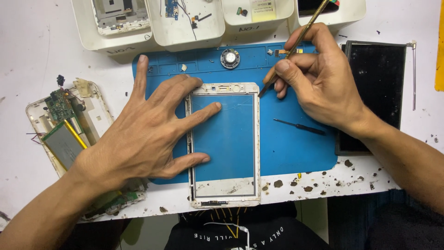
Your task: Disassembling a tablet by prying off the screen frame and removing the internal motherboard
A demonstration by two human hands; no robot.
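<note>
Your left hand (143,129) lies spread flat, pinning the white tablet frame (225,146) on the blue mat (296,148). The frame's long axis runs near to far, its near end overhanging the table (27,60) edge. Your right hand (319,78) is clamped on a brass-coloured tool (300,34) at the frame's far right corner; open mat lies right.

The mat (286,148) looks like soft blue rubber, matt and smooth. The white frame (225,187) is plastic, scuffed and dirty near the bench's (37,46) front edge. The thin tool (303,28) looks like shiny, brass-coloured metal. The dark panel (379,83) is glossy glass. The bench is white, stained and chipped. The tubs (185,39) are smooth white plastic.
</note>
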